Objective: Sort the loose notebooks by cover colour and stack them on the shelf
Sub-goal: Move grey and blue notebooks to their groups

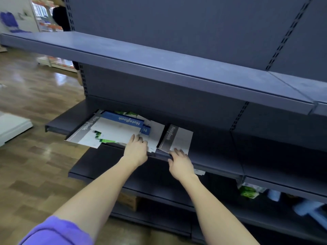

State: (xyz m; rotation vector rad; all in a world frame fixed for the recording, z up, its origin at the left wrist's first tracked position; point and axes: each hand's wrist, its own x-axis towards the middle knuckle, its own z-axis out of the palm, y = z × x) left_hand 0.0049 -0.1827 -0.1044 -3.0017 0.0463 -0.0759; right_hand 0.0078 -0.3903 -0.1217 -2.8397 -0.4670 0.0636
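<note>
A loose pile of notebooks (113, 131) lies on the dark middle shelf (217, 156), with blue, grey and green covers mixed together. A blue notebook (123, 119) lies on top toward the back. Green corners (99, 137) poke out at the front. My left hand (137, 149) rests on the pile's front right edge, fingers on the white cover. A separate grey notebook (177, 138) lies to the right of the pile. My right hand (180, 161) holds its front edge at the shelf lip, thumb curled under the edge.
A long bare shelf (159, 64) overhangs the pile closely. Lower shelves hold a green box (248, 191), a cardboard box (129, 200) and blurred blue items (307, 211). Wooden floor lies to the left, with a white board (12, 126) on it.
</note>
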